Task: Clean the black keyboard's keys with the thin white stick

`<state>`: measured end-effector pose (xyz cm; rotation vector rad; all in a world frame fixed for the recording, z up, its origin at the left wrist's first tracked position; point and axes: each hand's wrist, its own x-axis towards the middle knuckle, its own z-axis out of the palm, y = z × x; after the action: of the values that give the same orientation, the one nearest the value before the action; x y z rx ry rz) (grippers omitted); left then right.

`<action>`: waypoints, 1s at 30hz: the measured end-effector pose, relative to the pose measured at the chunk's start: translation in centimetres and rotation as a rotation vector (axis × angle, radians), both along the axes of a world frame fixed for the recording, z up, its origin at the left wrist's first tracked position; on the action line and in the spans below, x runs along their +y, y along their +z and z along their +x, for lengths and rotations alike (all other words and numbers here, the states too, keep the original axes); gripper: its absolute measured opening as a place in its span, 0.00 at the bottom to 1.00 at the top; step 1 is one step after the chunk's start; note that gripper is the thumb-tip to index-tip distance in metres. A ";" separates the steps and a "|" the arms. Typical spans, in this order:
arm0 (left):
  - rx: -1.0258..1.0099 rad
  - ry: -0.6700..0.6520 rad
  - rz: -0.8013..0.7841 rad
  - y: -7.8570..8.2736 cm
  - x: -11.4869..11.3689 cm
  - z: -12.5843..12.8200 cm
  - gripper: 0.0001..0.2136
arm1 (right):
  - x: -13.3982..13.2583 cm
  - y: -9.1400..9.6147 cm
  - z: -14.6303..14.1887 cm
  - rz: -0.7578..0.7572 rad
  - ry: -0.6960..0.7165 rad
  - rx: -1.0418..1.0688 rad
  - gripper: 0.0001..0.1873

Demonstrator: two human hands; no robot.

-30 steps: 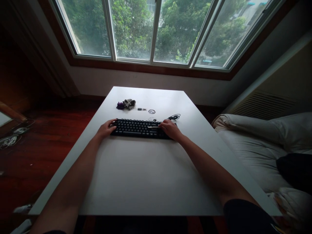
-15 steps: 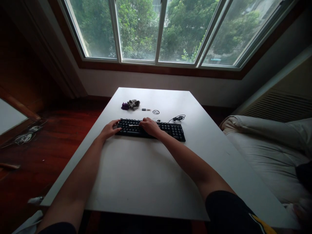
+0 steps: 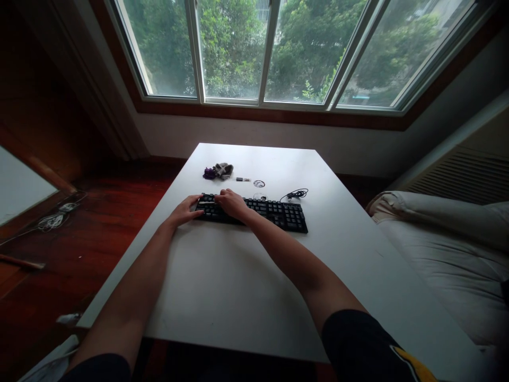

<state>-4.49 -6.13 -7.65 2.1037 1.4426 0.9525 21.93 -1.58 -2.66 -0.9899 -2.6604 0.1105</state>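
Your left hand [image 3: 185, 211] clasps the left end of the black keyboard [image 3: 278, 213], fingers curled over its edge. Your right hand [image 3: 233, 203] lies on the keys just beside it, fingers closed round a slim pale tool [image 3: 205, 202] that sticks out to the left across the keys. The keyboard sits across the middle of the white worktop [image 3: 238, 286]. On the far side of it lie a coiled black cable [image 3: 296, 193], a small ring [image 3: 259, 183] and, further left, a grey cloth [image 3: 222, 170].
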 end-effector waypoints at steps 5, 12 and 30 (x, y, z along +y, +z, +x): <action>0.051 0.009 -0.015 0.1 -0.1 0.1 0.34 | -0.1 -0.1 5.4 0.010 -0.014 0.001 0.13; 0.097 0.024 -0.016 0.3 -0.3 0.3 0.35 | -1.3 0.0 15.2 0.051 -0.070 -0.008 0.13; 0.106 0.023 0.017 -0.3 0.0 0.2 0.34 | -4.5 -0.5 36.0 0.088 -0.329 0.059 0.13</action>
<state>-4.33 -6.17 -7.95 2.1839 1.5184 0.8772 57.91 -6.08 -3.19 -1.3532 -2.3894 -0.0470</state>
